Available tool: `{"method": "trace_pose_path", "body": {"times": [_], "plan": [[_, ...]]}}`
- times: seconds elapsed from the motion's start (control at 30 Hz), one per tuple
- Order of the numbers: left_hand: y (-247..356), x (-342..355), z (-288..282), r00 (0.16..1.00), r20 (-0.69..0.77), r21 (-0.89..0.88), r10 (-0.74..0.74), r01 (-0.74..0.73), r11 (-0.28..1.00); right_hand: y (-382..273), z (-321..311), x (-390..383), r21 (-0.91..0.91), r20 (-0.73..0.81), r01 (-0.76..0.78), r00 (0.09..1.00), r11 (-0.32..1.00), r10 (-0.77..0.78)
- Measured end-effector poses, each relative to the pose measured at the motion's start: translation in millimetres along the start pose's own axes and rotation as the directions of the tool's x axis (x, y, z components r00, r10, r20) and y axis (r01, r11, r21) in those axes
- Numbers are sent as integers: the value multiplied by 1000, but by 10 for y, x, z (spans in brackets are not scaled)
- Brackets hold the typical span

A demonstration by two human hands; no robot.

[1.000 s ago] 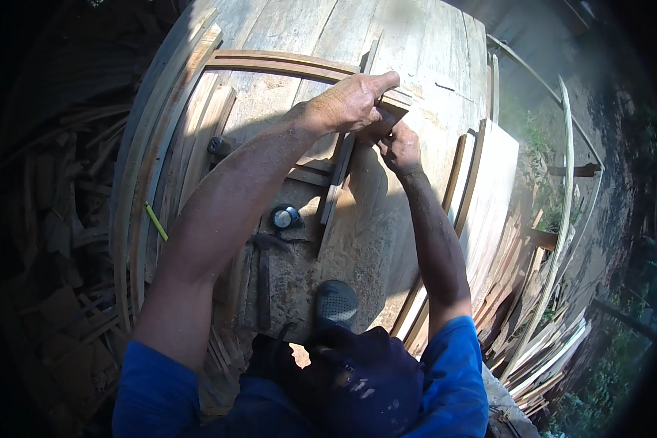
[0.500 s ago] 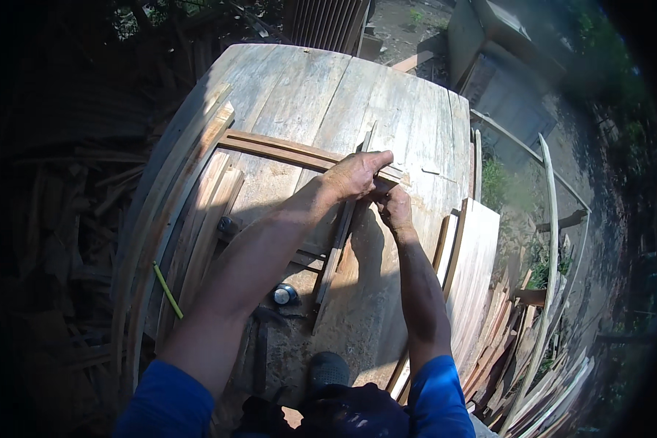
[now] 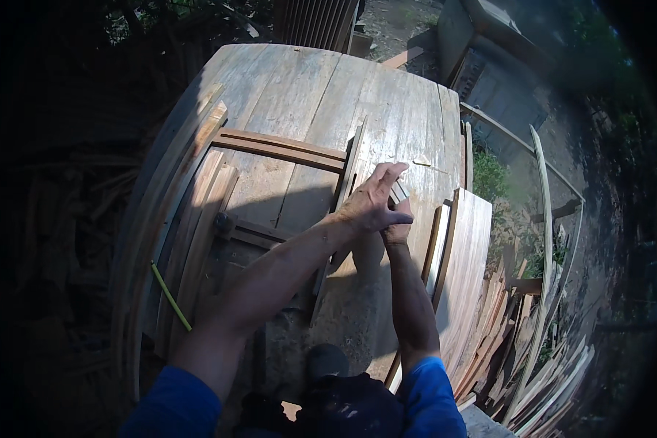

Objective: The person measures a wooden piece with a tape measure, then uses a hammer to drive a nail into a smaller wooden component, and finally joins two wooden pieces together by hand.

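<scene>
Both the left hand (image 3: 368,206) and the right hand (image 3: 396,233) reach out over a sunlit plank desk (image 3: 292,95) as we look down past blue sleeves (image 3: 178,398). We see the left hand open, thumb and fingers spread wide about a small wooden block (image 3: 399,191); whether it touches the wood, we cannot tell. The right hand, partly hidden behind the left thumb, appears closed on the near end of that block, which sits between the two hands above the right half of the desk.

By the left wrist we find a long dark strip (image 3: 352,160) of wood, with a pair of reddish-brown strips (image 3: 281,148) running off to its left. Along the desk's left side we note long pale boards (image 3: 197,146), and a thin yellow-green stick (image 3: 170,296) near the left forearm (image 3: 284,255). To the right of the right forearm (image 3: 410,292), a dark brown rail (image 3: 446,248) lies beside a broad pale board (image 3: 468,248). A small wood scrap (image 3: 421,160) rests just beyond the fingers.

Farther right, we make out heaped offcuts (image 3: 503,328), a long pale pole (image 3: 547,190) and green plants (image 3: 491,171); past the desk's far edge stands a slatted wooden panel (image 3: 317,25).
</scene>
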State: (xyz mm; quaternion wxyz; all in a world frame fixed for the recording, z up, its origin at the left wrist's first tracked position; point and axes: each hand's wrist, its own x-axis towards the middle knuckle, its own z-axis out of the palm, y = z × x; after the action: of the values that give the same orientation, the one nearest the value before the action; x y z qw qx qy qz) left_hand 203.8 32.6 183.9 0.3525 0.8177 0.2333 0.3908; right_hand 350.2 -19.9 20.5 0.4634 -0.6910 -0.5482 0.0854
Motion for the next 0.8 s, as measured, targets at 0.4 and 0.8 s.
{"method": "trace_pose_path", "body": {"times": [0.4,0.8], "plan": [[1015,-690,-517,471,880,-196,-60,474,858,-1124,-1214,-1265,183,774,-159,631,970,-42],[647,-1224,-694,870,400,-18,-287,320,947,-1181,-510,-1350,143,471,39,876,989,-102]]}}
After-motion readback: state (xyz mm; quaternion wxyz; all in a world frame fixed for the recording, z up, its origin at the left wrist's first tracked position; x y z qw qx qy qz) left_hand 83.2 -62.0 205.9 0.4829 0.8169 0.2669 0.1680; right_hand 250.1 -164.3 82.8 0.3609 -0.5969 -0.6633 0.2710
